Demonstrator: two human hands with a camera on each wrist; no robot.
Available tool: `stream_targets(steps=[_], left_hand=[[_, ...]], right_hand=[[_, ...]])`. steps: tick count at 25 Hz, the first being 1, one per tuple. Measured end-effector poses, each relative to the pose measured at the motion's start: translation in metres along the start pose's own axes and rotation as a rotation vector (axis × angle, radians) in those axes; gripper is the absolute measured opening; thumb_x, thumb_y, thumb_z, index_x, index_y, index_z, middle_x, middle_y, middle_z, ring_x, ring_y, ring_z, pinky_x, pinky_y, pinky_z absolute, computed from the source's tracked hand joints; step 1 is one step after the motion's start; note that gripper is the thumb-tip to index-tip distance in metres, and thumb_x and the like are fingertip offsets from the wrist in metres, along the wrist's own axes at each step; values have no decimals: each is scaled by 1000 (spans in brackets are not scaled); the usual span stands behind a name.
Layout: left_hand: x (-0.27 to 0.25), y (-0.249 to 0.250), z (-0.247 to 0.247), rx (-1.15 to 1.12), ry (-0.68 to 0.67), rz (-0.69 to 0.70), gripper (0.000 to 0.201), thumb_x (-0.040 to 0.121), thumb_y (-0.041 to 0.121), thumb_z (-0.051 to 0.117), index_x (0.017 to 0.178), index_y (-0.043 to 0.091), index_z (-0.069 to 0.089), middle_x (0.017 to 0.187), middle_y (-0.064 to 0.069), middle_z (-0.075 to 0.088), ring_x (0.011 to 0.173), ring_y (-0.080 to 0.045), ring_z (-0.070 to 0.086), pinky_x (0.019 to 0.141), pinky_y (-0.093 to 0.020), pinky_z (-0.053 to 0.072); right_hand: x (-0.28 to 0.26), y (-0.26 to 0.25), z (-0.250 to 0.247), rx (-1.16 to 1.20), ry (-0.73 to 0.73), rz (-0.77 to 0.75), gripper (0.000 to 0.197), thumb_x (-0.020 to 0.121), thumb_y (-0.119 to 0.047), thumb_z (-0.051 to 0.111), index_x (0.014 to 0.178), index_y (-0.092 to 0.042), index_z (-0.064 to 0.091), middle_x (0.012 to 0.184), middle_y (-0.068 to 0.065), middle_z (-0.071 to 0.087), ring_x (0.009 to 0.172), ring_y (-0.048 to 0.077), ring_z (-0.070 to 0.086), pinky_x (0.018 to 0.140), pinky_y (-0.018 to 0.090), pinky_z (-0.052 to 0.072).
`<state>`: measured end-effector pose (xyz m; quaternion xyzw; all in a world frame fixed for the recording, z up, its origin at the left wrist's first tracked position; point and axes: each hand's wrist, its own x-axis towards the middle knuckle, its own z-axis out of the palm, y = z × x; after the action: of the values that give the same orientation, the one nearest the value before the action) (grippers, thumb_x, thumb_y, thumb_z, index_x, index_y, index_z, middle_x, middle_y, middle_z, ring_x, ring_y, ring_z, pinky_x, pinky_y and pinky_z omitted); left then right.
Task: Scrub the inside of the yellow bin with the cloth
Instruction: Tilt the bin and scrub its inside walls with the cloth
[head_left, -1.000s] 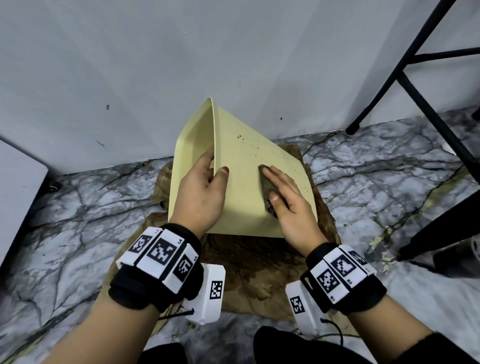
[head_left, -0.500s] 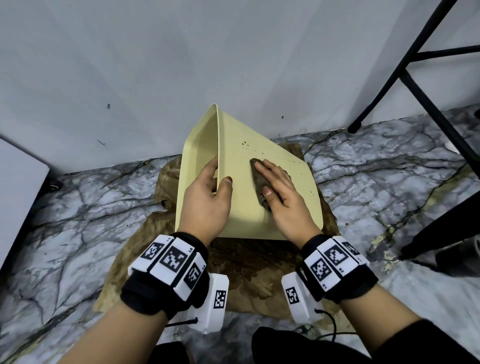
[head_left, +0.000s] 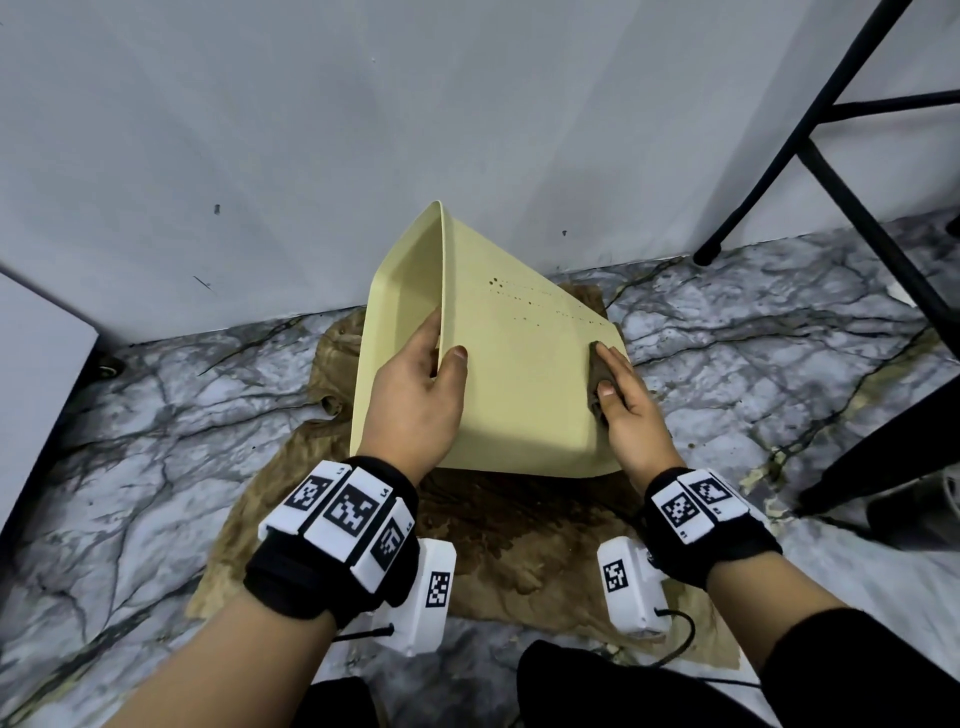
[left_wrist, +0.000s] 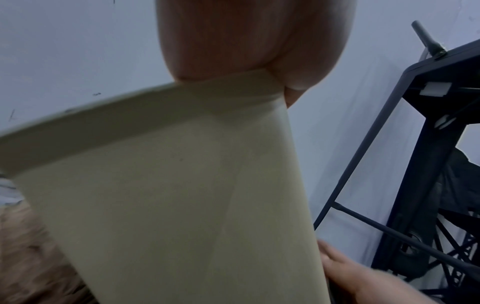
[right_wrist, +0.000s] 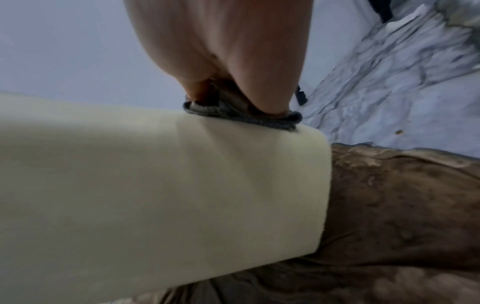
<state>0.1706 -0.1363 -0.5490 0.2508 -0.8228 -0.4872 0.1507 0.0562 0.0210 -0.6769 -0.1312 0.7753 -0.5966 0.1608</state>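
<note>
The yellow bin (head_left: 519, 374) lies tipped on its side on the floor, mouth turned left toward the wall. My left hand (head_left: 421, 384) grips its rim, fingers inside and thumb on the outer wall; the left wrist view shows the rim (left_wrist: 130, 115) under that hand (left_wrist: 246, 41). My right hand (head_left: 623, 410) presses a small dark cloth (head_left: 597, 374) flat against the bin's upper outer wall at its right edge. In the right wrist view the grey cloth (right_wrist: 246, 117) is bunched under the fingers (right_wrist: 259, 61) on the bin (right_wrist: 155, 185). Dark specks dot the wall near the top.
A stained brown mat (head_left: 519, 535) lies under the bin on the marble floor (head_left: 130, 441). The grey wall (head_left: 311, 130) stands close behind. Black metal legs (head_left: 831, 171) rise at the right, and a white panel (head_left: 36, 374) stands at the left.
My right hand has slid the cloth from the middle of the bin's wall to its right edge. The bin has turned slightly; my left hand keeps its hold on the rim.
</note>
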Motion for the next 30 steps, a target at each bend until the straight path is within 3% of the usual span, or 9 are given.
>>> stream_targets(steps=[2,5,9,11,14,17,20,26,30], left_hand=[[0,0,0,18,-10,11,43,92,17,42,134,28,41,94,26,59,81,21,54,76,-3,43],[0,1,4,36,-12,24,43,91,15,43,133,27,43,94,24,60,76,22,54,71,1,41],[-1,4,4,8,1,29,44,91,11,43,133,21,44,115,14,59,102,9,54,88,-1,38],[-2,5,4,4,-8,21,43,91,12,43,133,22,44,113,13,61,99,5,58,90,-8,41],[-1,7,3,-4,-17,2,43,92,14,43,133,26,43,98,18,64,87,8,60,85,-17,49],[1,5,0,-27,-23,-35,41,91,17,44,131,28,43,96,12,66,92,-8,63,88,-32,50],[4,7,-5,-62,-70,-81,42,83,27,43,124,34,43,93,6,68,89,-18,65,88,-44,51],[15,19,-10,-72,-144,-165,30,90,16,44,115,32,39,80,6,67,67,-9,65,68,-28,50],[14,20,-8,-24,-46,-129,36,94,31,40,129,36,36,87,24,58,85,-4,60,76,-26,45]], right_hand=[[-8,-19,10,-14,-28,-89,46,94,-9,38,133,-32,37,147,-8,28,142,16,17,119,42,10],[-21,-62,34,-8,-111,-274,47,91,-11,40,132,-34,35,142,-13,28,141,19,16,118,35,5],[-24,-92,54,-15,-190,-394,46,89,-22,38,135,-32,35,150,-7,29,142,18,15,115,28,4],[-21,-86,51,-15,-195,-416,46,90,-22,38,135,-31,34,150,-6,29,142,15,15,117,26,4],[-14,-63,40,-29,-164,-389,46,90,-22,38,134,-32,33,148,-5,30,141,14,18,119,29,5],[-8,-32,20,-58,-97,-268,45,90,-19,38,132,-33,34,143,-9,31,138,11,21,119,40,9],[-6,-11,3,-66,-43,-118,46,93,-7,39,133,-30,37,146,-5,32,139,13,21,119,38,12],[-6,-5,-4,-86,-31,-56,46,94,-9,39,135,-30,36,149,-4,30,139,11,19,119,36,12],[-17,-13,-1,-77,-34,11,49,94,-15,41,139,-29,27,145,-8,29,135,4,19,108,19,11]])
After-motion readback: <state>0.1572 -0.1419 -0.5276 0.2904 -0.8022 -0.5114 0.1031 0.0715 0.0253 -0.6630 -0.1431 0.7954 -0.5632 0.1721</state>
